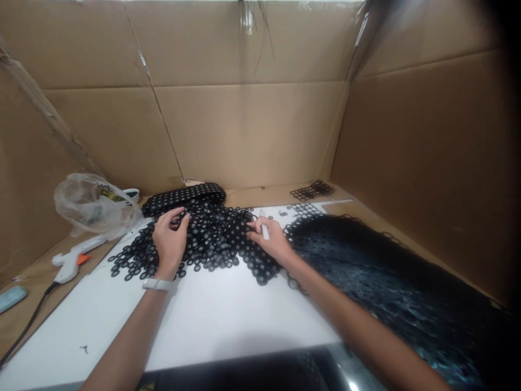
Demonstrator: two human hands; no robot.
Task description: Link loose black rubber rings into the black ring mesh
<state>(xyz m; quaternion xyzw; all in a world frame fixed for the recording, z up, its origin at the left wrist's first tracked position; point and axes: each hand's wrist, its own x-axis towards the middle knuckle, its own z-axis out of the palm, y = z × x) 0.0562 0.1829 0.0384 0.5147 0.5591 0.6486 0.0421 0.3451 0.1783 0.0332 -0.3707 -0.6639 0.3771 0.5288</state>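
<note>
My left hand [169, 236] rests over the left part of a heap of small black rings [203, 244]. Its fingers are curved, with a gap between thumb and forefinger and nothing visible in it. Between the fingers of my right hand [271, 236] is a slim white pen-like stick [264, 225], held nearly upright. The fingertips of that hand are at the edge of a black sheet of joined rings [258, 263]; whether they pinch it is unclear. Behind the heap lies a folded black bundle with pale dots [183, 196].
A white board [228, 315] carries the heap. At left are a white glue gun [71, 263] with a cable, a clear plastic bag [77, 201] and a light-blue object [12, 298]. A large dark ring mesh [374, 271] spreads rightward. Cardboard walls [244, 125] enclose the space.
</note>
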